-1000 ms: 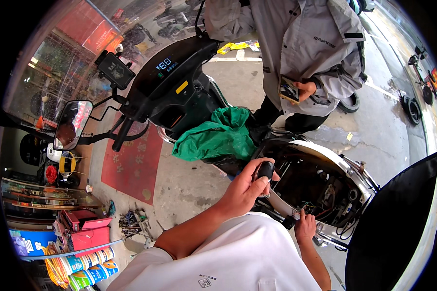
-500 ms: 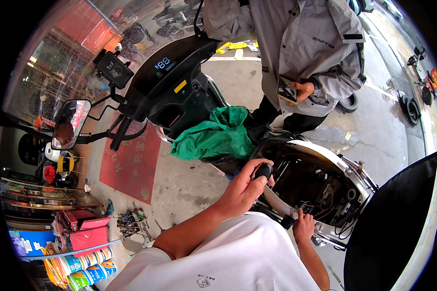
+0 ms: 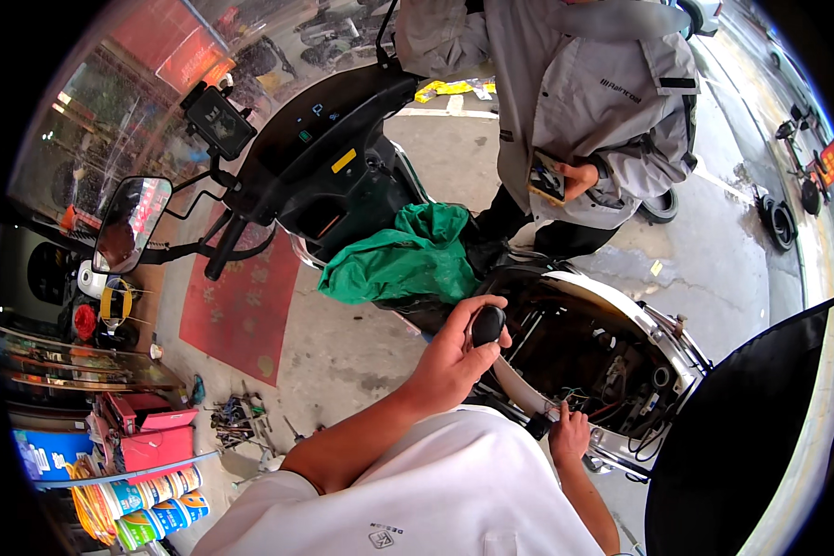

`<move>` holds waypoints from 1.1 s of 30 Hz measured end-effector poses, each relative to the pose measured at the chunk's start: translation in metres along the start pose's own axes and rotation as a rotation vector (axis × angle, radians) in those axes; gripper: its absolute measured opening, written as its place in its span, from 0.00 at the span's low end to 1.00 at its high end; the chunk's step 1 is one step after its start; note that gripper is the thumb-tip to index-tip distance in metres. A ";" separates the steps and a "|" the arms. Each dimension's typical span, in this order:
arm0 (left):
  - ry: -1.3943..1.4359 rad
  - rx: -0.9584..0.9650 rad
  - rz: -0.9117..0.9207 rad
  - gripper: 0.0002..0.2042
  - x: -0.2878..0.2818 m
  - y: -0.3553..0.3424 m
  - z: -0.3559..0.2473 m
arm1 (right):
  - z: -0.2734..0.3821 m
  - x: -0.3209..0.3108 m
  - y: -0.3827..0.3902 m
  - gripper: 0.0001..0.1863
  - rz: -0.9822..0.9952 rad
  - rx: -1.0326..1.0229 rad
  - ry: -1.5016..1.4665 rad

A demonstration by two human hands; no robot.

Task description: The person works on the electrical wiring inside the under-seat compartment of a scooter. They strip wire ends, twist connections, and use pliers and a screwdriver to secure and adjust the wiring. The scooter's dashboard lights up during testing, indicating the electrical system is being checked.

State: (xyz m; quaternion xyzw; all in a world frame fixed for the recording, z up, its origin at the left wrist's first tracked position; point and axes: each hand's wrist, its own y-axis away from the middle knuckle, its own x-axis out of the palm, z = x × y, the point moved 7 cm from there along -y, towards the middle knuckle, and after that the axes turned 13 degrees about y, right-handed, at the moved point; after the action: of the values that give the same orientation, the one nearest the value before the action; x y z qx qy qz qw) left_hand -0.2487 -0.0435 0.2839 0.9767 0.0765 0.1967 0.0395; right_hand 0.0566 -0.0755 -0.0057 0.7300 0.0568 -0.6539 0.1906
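My left hand (image 3: pixel 451 361) is closed around a small black oval object (image 3: pixel 487 324), its thumb and fingers wrapped about the sides. Beside it, my right hand (image 3: pixel 570 439) reaches to the near rim of the scooter's open under-seat bay (image 3: pixel 525 389). Its fingers are curled and pinch at some thin wires (image 3: pixel 576 397); the exact grip is too small to make out. More cables and dark parts lie inside the bay. Ahead on the left is the scooter's dashboard display (image 3: pixel 317 116), showing only a few small lit icons.
A person in a grey raincoat (image 3: pixel 584 111) stands across the scooter, holding a phone (image 3: pixel 549 181). Green cloth (image 3: pixel 403 255) lies in front of the bay. A dark raised panel (image 3: pixel 741 445) stands at right. A red mat (image 3: pixel 241 315), scattered tools (image 3: pixel 241 422) and a red toolbox (image 3: pixel 157 445) are at left.
The large lit digits on the dashboard display have gone out, leaving small icons. My left hand has shifted slightly left with the black object. My right hand stays at the wires.
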 end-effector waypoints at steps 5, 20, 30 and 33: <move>0.080 0.001 -0.007 0.24 -0.001 0.000 -0.004 | 0.000 -0.003 0.001 0.29 -0.044 -0.010 -0.005; 0.070 0.024 -0.079 0.13 -0.013 0.004 0.002 | -0.004 0.005 0.001 0.28 -0.005 0.009 -0.007; 0.049 0.025 -0.080 0.13 -0.021 0.009 -0.001 | 0.006 -0.005 0.001 0.27 -0.042 -0.018 0.007; 0.053 0.045 -0.074 0.13 -0.019 0.006 0.002 | 0.005 -0.009 0.004 0.27 -0.071 -0.023 -0.026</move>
State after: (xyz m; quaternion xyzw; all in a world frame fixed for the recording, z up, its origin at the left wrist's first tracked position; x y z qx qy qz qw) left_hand -0.2643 -0.0522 0.2757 0.9683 0.1180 0.2192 0.0229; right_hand 0.0525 -0.0794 0.0037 0.7166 0.0877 -0.6690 0.1765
